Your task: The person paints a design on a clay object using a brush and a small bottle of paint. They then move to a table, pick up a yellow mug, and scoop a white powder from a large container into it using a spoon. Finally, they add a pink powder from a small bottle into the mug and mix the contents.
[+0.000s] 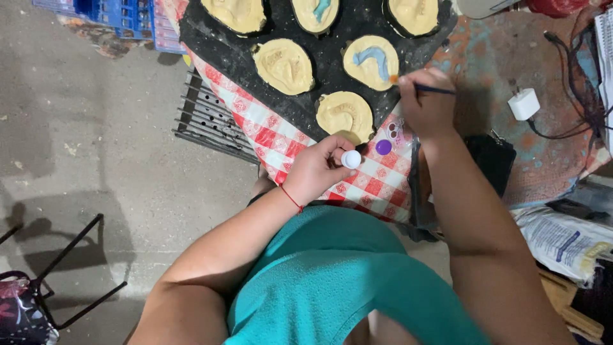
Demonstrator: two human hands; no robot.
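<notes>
At upper right, the right hand (426,105) pinches a thin, light paintbrush (429,89) mid-handle over a fragile plaster cast (370,62), while the left hand (317,169) pinches a small white paint pot (351,159)

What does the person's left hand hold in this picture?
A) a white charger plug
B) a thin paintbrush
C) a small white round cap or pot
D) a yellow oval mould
C: the left hand pinches a small white round cap or pot over the red checked cloth, while the thin paintbrush is in the right hand, touching the blue-painted oval mould.
</notes>
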